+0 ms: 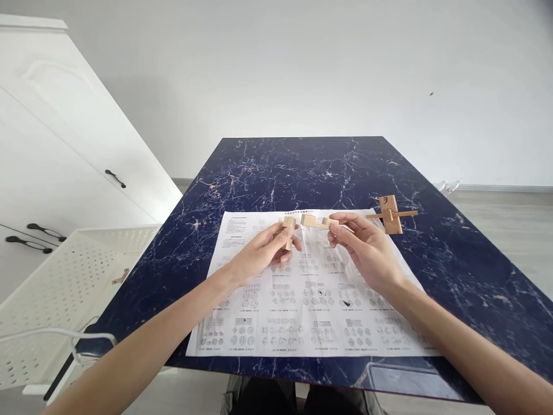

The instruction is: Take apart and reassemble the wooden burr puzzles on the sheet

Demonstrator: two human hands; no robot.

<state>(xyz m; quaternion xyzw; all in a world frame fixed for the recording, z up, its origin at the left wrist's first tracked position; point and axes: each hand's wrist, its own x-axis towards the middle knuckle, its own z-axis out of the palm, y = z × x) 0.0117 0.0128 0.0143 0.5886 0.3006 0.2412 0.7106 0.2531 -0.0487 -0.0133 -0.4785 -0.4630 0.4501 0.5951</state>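
One notched block (318, 225) juts leftward — the right grip (363, 241) pinches its end.

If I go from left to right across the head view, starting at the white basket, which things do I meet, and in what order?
White basket → left hand → notched block → right hand → wooden cross.

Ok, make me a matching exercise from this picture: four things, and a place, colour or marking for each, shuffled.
1. Notched block
2. Crossed wooden piece
3. Table
4. Perforated basket

A. Dark blue with pale veins
B. Beyond the table's left edge
C. Held in the right hand
D. Bears a black mark

Pairs: 1-C, 2-D, 3-A, 4-B
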